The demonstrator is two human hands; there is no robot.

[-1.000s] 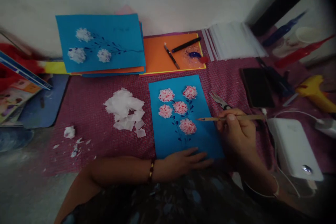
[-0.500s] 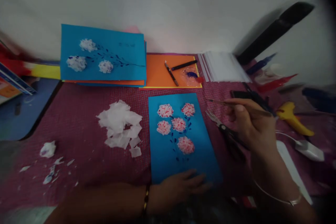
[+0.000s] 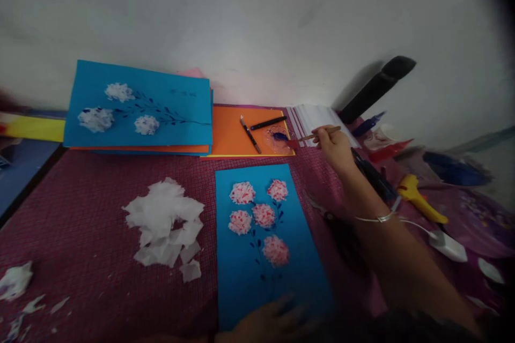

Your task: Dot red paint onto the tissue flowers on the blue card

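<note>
A thin paintbrush [image 3: 322, 133] is pinched in my right hand [image 3: 335, 146], its tip pointing left over the dark blue and red paint [image 3: 280, 136] on an orange sheet [image 3: 227, 131]. My left hand [image 3: 273, 321] lies spread on the lower end of a blue card [image 3: 237, 278], dim and slightly blurred. Pink-and-white puffy flowers [image 3: 264, 215] sit on that card, with dark blue painted leaves and stems among them. Two pens [image 3: 250, 134] lie on the orange sheet beside the paint.
Another blue card [image 3: 177, 112] with white flowers rests on a stack at the back left. White paper scraps [image 3: 164, 220] lie left of the near card. Scissors [image 3: 346, 236], a yellow-handled tool [image 3: 420, 201] and paint tubes [image 3: 390, 149] are at the right.
My right hand has moved away from beside the near card, up and left, bringing the brush to the paint. The view has shifted, while my left hand stays on the card.
</note>
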